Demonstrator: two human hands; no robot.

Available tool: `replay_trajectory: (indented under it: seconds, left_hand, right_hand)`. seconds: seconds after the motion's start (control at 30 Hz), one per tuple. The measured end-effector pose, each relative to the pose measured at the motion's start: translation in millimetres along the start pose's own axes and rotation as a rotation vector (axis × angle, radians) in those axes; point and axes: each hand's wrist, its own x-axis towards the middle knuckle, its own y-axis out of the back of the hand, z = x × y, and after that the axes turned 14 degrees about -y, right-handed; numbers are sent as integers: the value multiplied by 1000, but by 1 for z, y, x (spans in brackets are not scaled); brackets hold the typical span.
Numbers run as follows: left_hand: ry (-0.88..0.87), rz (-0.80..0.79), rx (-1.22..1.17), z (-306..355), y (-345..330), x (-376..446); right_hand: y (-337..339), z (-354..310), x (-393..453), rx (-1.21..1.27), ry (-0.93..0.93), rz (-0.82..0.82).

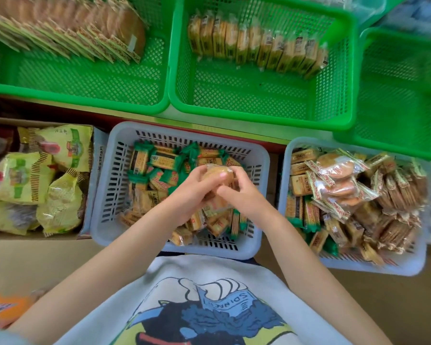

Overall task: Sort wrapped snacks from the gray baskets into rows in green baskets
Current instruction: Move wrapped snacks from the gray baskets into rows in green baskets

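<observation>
- Head view: the fingers (pixel 213 179) of both hands are curled around a small stack of round wrapped snacks (pixel 218 173), which is held above the middle gray basket (pixel 102 195). The left hand (pixel 197 192) grips the stack from the left and below, and the right hand (pixel 237 192) closes on it from the right.
- How many packets are in the stack cannot be told, since most of it is hidden by the fingers.
- Square packets with green ends are heaped loosely in the middle gray basket beneath the hands; a mix of round and square packets is piled in the right gray basket (pixel 408 268).
- Round snacks are already lined up in a row in the left green basket (pixel 85 100), and square packets in a row in the middle green basket (pixel 259 113). The right green basket (pixel 396 95) is seen only in part.
- A slip is judged likely if the grip is loosened while the stack is squared, because the wrappers look slick; a dropped packet would be lost among the square ones below.
- The standing rows could be toppled if the stack is pushed in carelessly against the leaning end packet.
- A mis-sort is possible if the stack is carried to the middle green basket rather than the left one.
</observation>
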Motion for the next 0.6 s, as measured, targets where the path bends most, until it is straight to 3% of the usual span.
replay_trajectory:
  seconds: [0.2,0.4,0.5,0.6]
  left_hand:
    - [-93,16,-191,36,1,-1]
    - [-240,134,-216,70,1,5]
    - [-181,241,-354,88,6,16]
    - [-141,288,-364,112,5,24]
  right_hand:
    - [6,-29,-33,201,90,59]
    - [-2,-65,-36,-156,263,215]
    - [-8,-79,-29,-319,327,288]
    - [-11,-93,-15,-265,388,378]
